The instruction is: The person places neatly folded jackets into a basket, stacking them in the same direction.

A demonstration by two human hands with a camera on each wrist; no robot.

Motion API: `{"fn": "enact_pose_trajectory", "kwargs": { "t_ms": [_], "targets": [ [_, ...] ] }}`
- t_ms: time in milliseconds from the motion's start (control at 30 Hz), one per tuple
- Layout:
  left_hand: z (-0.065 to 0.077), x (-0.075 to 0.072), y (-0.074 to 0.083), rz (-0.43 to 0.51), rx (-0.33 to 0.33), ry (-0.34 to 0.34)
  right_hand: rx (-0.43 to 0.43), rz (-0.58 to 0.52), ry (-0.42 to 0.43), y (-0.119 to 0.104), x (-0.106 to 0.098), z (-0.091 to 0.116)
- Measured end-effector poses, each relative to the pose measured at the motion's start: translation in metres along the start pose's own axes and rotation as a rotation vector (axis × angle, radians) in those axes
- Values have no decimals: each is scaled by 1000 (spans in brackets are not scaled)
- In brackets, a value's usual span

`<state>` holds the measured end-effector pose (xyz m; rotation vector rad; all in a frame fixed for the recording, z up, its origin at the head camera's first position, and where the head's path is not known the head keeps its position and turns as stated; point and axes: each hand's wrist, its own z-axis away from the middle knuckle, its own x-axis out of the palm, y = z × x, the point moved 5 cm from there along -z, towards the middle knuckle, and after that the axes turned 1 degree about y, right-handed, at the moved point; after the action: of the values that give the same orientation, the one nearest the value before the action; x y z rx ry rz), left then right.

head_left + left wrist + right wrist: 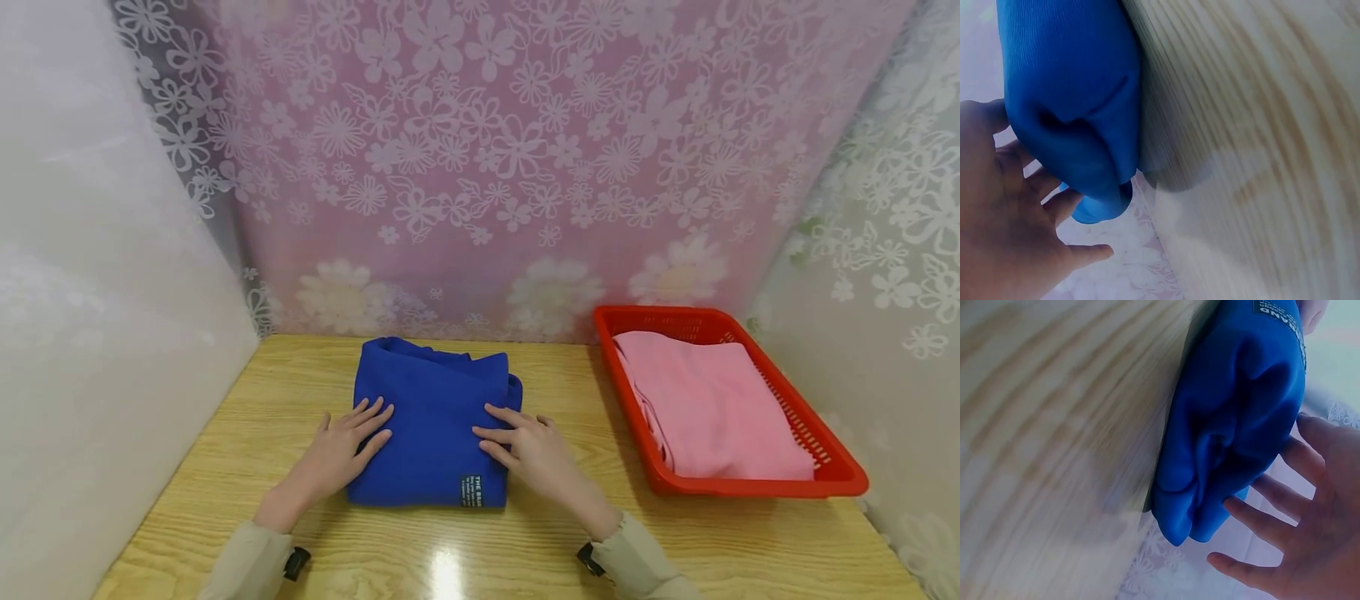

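Note:
A folded blue garment [435, 450] lies on the wooden table, with a dark printed label [482, 491] near its front right corner. My left hand [341, 450] rests on its left edge, fingers spread over the cloth. On the opposite edge my right hand [536, 454] touches the top with its fingers extended. The left wrist view shows the rounded side fold of the blue garment [1072, 75] beside the left hand [1010, 206]. In the right wrist view, several loose layers of the blue garment [1235, 419] show next to the spread right hand [1310, 512].
To the right stands a red plastic basket [765, 488] with perforated sides, holding a folded pink cloth [712, 408]. A flower-patterned pink curtain [480, 167] hangs behind the table [247, 433]. Pale sheets [97, 292] close off both sides.

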<state>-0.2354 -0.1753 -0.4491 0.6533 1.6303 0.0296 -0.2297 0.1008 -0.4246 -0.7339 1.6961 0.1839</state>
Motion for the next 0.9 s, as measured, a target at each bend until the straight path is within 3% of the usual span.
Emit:
{"fn": "enact_pose_trajectory", "kwargs": {
  "t_ms": [500, 900],
  "targets": [
    [-11, 15, 17, 103, 52, -111, 11, 51, 13, 28, -9, 19],
    [-19, 22, 38, 109, 63, -128, 57, 25, -19, 46, -20, 32]
  ]
}}
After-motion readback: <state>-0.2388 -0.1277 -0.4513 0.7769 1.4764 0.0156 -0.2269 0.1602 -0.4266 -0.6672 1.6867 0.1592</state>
